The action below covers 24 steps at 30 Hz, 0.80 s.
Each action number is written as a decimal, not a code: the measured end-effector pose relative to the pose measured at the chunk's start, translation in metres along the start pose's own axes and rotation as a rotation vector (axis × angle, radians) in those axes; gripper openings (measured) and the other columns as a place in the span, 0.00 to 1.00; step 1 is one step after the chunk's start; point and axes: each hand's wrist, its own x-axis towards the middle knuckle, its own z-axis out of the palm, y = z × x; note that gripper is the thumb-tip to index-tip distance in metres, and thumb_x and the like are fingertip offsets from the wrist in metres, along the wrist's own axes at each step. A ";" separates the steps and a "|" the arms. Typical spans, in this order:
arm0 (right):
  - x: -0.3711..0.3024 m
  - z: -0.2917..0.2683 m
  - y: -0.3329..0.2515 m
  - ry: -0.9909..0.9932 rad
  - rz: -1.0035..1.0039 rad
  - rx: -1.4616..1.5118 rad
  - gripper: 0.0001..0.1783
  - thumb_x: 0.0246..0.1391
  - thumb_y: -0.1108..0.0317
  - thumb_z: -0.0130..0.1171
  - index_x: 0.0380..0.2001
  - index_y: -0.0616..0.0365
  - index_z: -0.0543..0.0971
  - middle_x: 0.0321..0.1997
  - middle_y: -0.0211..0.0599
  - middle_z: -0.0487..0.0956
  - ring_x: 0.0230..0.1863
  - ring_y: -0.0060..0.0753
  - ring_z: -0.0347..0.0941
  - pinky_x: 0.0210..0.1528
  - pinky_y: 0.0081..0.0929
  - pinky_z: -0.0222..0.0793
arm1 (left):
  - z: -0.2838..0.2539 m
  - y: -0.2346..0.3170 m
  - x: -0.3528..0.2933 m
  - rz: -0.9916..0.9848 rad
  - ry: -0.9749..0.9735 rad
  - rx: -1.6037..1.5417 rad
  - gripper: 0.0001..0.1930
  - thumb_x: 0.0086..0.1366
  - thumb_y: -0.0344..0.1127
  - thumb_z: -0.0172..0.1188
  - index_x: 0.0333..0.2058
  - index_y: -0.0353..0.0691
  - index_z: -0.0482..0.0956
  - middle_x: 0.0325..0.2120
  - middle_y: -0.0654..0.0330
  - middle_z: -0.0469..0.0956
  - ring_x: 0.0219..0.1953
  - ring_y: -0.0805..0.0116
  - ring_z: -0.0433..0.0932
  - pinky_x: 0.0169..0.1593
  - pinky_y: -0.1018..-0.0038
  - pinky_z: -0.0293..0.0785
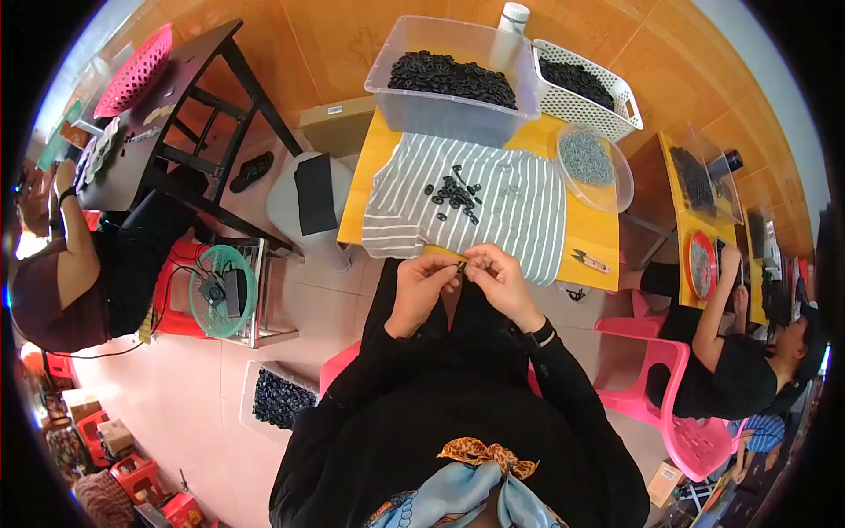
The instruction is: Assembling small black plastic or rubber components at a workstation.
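Close to the table's near edge, my left hand and my right hand meet with fingertips pinched around a small black piece. Fingers cover most of it, so its exact form is hidden. Just beyond them a grey cloth with white stripes is spread over the yellow table. On the cloth lies a loose pile of small black oval pieces, with a few tiny silvery parts to its right. Thread snips with pinkish handles rest at the table's right front corner.
At the back stand a clear bin of black pieces, a white basket and a round tub of silvery parts. A grey stool is at left. One person sits far left, another at right by pink chairs.
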 end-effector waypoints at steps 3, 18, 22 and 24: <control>0.030 -0.005 -0.006 0.088 -0.040 -0.334 0.09 0.51 0.80 0.50 0.37 0.63 0.75 0.25 0.32 0.75 0.27 0.21 0.70 0.31 0.18 0.65 | -0.007 0.002 0.001 0.029 0.054 -0.066 0.07 0.58 0.23 0.57 0.35 0.28 0.78 0.25 0.57 0.78 0.25 0.71 0.78 0.27 0.81 0.73; 0.085 -0.001 0.003 0.037 -0.123 -1.102 0.10 0.44 0.75 0.54 0.30 0.51 0.79 0.28 0.43 0.72 0.32 0.49 0.73 0.33 0.40 0.68 | -0.033 0.012 -0.003 0.058 0.179 -0.178 0.06 0.57 0.23 0.58 0.35 0.29 0.78 0.25 0.58 0.78 0.23 0.73 0.77 0.26 0.82 0.71; 0.077 0.001 -0.007 0.038 -0.143 -1.078 0.12 0.42 0.76 0.55 0.32 0.52 0.78 0.29 0.42 0.71 0.34 0.47 0.72 0.35 0.38 0.67 | -0.030 0.009 -0.003 0.050 0.163 -0.181 0.07 0.57 0.23 0.58 0.35 0.29 0.78 0.25 0.59 0.78 0.23 0.73 0.77 0.26 0.83 0.71; 0.076 0.004 -0.009 -0.036 -0.249 -1.180 0.11 0.40 0.75 0.56 0.32 0.53 0.78 0.27 0.42 0.69 0.34 0.45 0.71 0.34 0.37 0.68 | -0.027 0.008 -0.002 0.054 0.151 -0.173 0.08 0.57 0.23 0.58 0.36 0.29 0.78 0.25 0.59 0.78 0.23 0.74 0.77 0.26 0.83 0.71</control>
